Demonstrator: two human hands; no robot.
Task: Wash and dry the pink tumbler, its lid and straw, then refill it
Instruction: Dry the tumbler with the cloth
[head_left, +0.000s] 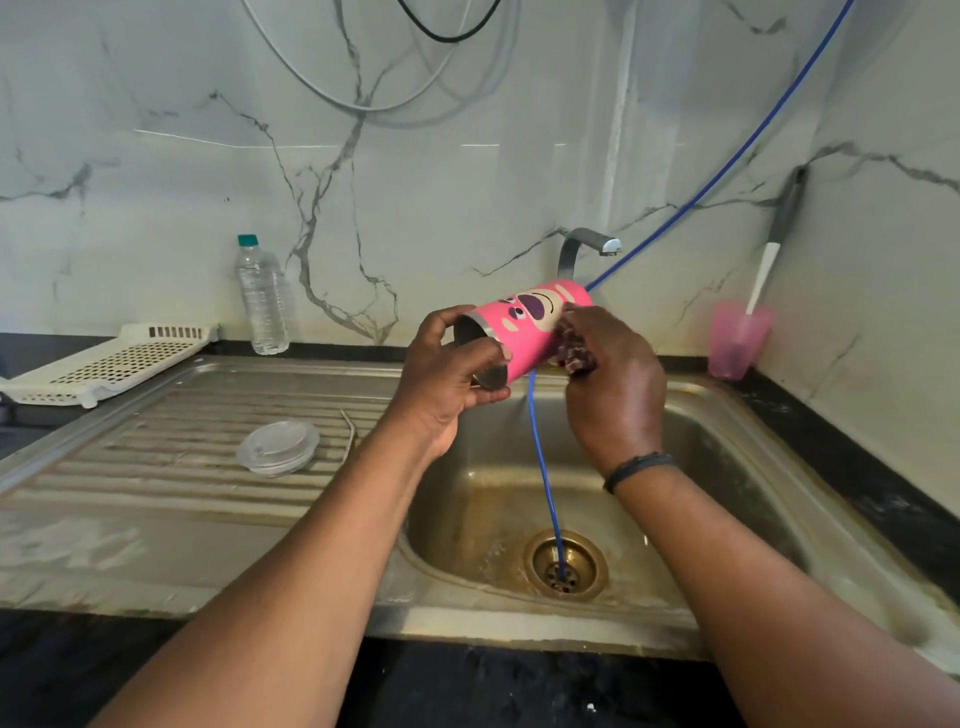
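Pink, with a cartoon face, the tumbler lies on its side in the air over the sink, mouth towards the left hand. That hand curls round the steel rim, thumb on the near edge. The right hand grips a dark scrubber pressed against the tumbler's base end. To scrub well, I judge the left hand should turn the tumbler steadily while the right rubs all round, then into the mouth; a wet rim could slip.

Below and to the left of the left hand, the clear lid and metal straw lie on the ribbed steel drainboard. A blue hose drops between the hands into the drain. Beyond the right hand stands the tap; farther right, a pink cup holds a brush. Far left sit a water bottle and a white tray, against marble walls.
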